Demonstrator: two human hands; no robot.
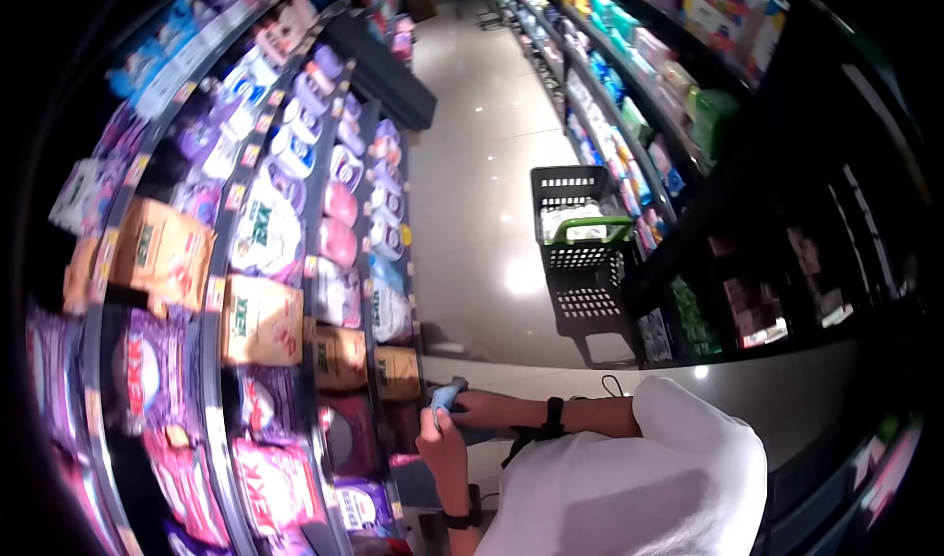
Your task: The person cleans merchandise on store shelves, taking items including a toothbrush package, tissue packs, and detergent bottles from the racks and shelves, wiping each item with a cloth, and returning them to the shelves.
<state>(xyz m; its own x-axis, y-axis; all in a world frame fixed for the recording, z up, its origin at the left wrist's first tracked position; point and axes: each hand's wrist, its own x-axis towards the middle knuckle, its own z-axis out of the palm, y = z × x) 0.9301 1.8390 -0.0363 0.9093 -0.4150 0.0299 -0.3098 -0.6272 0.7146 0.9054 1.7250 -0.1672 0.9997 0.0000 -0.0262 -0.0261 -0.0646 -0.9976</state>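
Note:
A small light-blue, cloth-like item (pixel 447 395) is pinched between my two hands in front of the shelf. My right hand (pixel 474 409) reaches in from the white sleeve and closes around the item's far side; its fingertips are partly hidden. My left hand (pixel 442 448) comes up from below, its fingers closed on the item's near end. Dark bands sit on both wrists. Closest to my hands on the shelf is an orange-brown bag (pixel 397 372). Below it stands a purple-and-white pack (pixel 362 505).
Tiered shelves (pixel 211 399) of bagged and bottled laundry products rise on the left. A black basket (pixel 568 217) with a green handle stands on the tiled aisle floor (pixel 472 202), holding a white item. More stocked shelves (pixel 629 74) line the right side.

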